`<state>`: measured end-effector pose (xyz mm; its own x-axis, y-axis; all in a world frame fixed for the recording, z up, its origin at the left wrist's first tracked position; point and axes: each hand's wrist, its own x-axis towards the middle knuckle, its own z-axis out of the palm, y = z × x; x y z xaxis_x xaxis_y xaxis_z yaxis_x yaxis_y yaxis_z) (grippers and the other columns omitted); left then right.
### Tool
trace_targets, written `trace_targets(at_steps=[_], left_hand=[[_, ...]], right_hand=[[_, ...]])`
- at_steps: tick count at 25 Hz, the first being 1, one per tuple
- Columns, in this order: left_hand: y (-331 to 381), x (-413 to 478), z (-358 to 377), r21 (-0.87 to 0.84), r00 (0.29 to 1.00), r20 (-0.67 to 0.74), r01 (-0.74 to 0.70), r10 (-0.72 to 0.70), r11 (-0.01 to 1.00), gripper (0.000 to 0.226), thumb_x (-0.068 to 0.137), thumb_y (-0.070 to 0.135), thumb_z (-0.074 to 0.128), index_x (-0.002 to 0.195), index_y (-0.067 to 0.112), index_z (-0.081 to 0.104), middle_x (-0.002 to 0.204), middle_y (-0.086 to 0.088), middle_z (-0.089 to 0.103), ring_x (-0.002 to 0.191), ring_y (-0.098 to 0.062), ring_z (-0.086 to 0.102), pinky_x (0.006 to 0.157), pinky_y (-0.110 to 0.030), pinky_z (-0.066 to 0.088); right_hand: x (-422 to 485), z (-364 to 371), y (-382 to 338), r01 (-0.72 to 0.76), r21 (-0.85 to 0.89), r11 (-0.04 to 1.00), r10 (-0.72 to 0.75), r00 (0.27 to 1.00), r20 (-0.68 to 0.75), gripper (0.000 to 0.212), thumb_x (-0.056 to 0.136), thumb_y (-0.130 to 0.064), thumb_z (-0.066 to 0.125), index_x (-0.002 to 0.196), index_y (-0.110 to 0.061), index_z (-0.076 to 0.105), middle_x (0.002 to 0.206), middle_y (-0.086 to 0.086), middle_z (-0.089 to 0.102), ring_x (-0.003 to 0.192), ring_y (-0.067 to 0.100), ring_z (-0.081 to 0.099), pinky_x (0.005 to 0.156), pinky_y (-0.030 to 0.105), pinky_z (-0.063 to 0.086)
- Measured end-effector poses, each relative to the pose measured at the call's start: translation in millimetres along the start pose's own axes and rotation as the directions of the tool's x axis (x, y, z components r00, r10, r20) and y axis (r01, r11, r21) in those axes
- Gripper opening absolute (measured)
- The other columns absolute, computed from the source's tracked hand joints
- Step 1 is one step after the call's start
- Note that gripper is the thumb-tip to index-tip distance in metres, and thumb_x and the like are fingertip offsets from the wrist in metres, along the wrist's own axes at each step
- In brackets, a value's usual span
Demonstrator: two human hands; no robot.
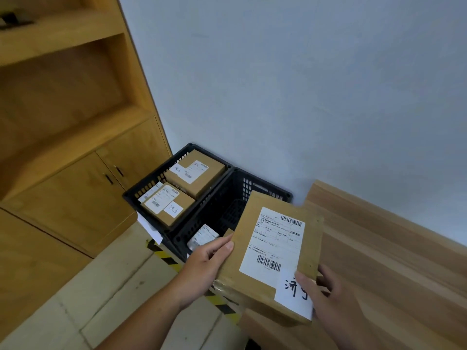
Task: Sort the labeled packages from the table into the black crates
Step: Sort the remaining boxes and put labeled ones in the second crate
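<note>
I hold a flat brown cardboard package [255,261] with a printed shipping label and a white handwritten tag, tilted in the air over the table's left end. My left hand [204,263] grips its left edge, thumb on top. My right hand [326,296] grips its lower right corner, thumb on the tag. Two black crates stand on the floor by the wall. The far crate [141,190] holds labeled brown boxes [195,171] [168,205]. The near crate [214,210] holds one labeled package [202,236], partly hidden by my left hand.
A wooden table [394,261] runs along the grey wall at right. A wooden cabinet with shelves and doors [75,173] stands at left. Black-and-yellow tape [164,256] marks the tiled floor beside the crates. A white paper [149,229] sticks out by the far crate.
</note>
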<state>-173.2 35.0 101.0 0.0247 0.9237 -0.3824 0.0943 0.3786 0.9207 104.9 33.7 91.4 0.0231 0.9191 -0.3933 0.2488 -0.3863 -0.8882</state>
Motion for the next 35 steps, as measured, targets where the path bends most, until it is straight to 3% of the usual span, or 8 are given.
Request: trace_targets(at_steps=[4, 8, 14, 18, 22, 26, 30, 35], left_hand=[[9.6, 34.1, -50.8, 0.013, 1.000, -0.002, 0.007, -0.007, 1.000, 0.025, 0.094, 0.056, 0.057, 0.117, 0.064, 0.065, 0.122, 0.032, 0.069, 0.111, 0.007, 0.067, 0.082, -0.009, 0.054], [7.6, 84.3, -101.2, 0.030, 0.999, 0.049, 0.014, -0.015, 0.999, 0.033, 0.102, 0.047, 0.055, 0.134, 0.048, 0.062, 0.129, 0.023, 0.069, 0.117, 0.000, 0.066, 0.089, -0.019, 0.056], [-5.6, 172.2, -163.2, 0.119, 0.986, 0.156, 0.039, -0.058, 0.992, 0.029, 0.104, 0.037, 0.057, 0.128, 0.052, 0.059, 0.118, 0.030, 0.070, 0.108, 0.010, 0.065, 0.080, -0.011, 0.055], [-50.2, 228.8, -173.2, 0.141, 0.973, 0.185, 0.113, -0.139, 0.984, 0.035, 0.105, 0.032, 0.057, 0.138, 0.044, 0.058, 0.126, 0.025, 0.063, 0.111, 0.004, 0.062, 0.075, -0.009, 0.054], [-119.8, 273.4, -170.5, 0.186, 0.952, 0.183, 0.212, -0.246, 0.959, 0.037, 0.104, 0.029, 0.058, 0.139, 0.042, 0.059, 0.124, 0.022, 0.067, 0.112, -0.001, 0.065, 0.080, -0.014, 0.056], [-184.3, 297.8, -161.9, 0.219, 0.917, 0.194, 0.305, -0.348, 0.927, 0.038, 0.104, 0.020, 0.058, 0.139, 0.036, 0.058, 0.121, 0.018, 0.070, 0.110, 0.000, 0.067, 0.088, -0.017, 0.057], [-231.6, 307.4, -153.2, 0.214, 0.890, 0.210, 0.363, -0.405, 0.907, 0.040, 0.104, 0.009, 0.057, 0.114, 0.047, 0.063, 0.099, 0.035, 0.073, 0.099, 0.010, 0.069, 0.078, -0.009, 0.055], [-267.0, 313.3, -144.7, 0.253, 0.890, 0.213, 0.349, -0.403, 0.902, 0.051, 0.101, 0.000, 0.058, 0.122, 0.047, 0.062, 0.117, 0.027, 0.071, 0.116, 0.003, 0.065, 0.095, -0.019, 0.055]], right_hand=[[35.4, 42.9, -27.9, -0.004, -0.027, 1.000, 0.004, 1.000, 0.017, 0.028, 0.087, -0.048, 0.073, 0.107, -0.063, 0.062, 0.089, -0.032, 0.073, 0.078, -0.004, 0.073, 0.064, 0.025, 0.058], [74.0, 92.3, -45.0, -0.053, 0.007, 0.999, 0.053, 0.998, -0.025, 0.028, 0.089, -0.044, 0.073, 0.105, -0.063, 0.059, 0.094, -0.027, 0.074, 0.083, 0.003, 0.075, 0.073, 0.035, 0.062], [124.2, 166.4, -48.1, -0.141, -0.029, 0.990, 0.137, 0.983, -0.119, 0.035, 0.096, -0.032, 0.069, 0.126, -0.045, 0.057, 0.099, -0.027, 0.075, 0.086, -0.003, 0.073, 0.065, 0.016, 0.056], [165.7, 202.8, -16.0, -0.273, -0.029, 0.961, 0.267, 0.953, -0.140, 0.038, 0.099, -0.027, 0.064, 0.136, -0.034, 0.053, 0.113, -0.018, 0.073, 0.092, -0.003, 0.072, 0.068, 0.016, 0.058], [207.8, 233.8, 36.3, -0.392, -0.003, 0.920, 0.385, 0.907, -0.171, 0.049, 0.101, -0.023, 0.060, 0.147, -0.026, 0.044, 0.132, -0.004, 0.066, 0.115, 0.016, 0.066, 0.102, 0.045, 0.055], [233.1, 260.0, 90.1, -0.514, 0.028, 0.857, 0.507, 0.833, -0.219, 0.057, 0.097, -0.021, 0.064, 0.149, -0.023, 0.039, 0.128, -0.004, 0.061, 0.111, 0.017, 0.063, 0.095, 0.038, 0.055], [241.0, 276.5, 129.7, -0.555, 0.007, 0.832, 0.540, 0.806, -0.244, 0.062, 0.093, -0.020, 0.071, 0.146, -0.020, 0.039, 0.124, -0.005, 0.059, 0.108, 0.014, 0.058, 0.098, 0.036, 0.051], [248.1, 288.1, 163.0, -0.618, 0.026, 0.786, 0.606, 0.761, -0.230, 0.062, 0.093, -0.011, 0.071, 0.145, -0.015, 0.038, 0.137, 0.004, 0.058, 0.122, 0.021, 0.058, 0.109, 0.043, 0.048]])
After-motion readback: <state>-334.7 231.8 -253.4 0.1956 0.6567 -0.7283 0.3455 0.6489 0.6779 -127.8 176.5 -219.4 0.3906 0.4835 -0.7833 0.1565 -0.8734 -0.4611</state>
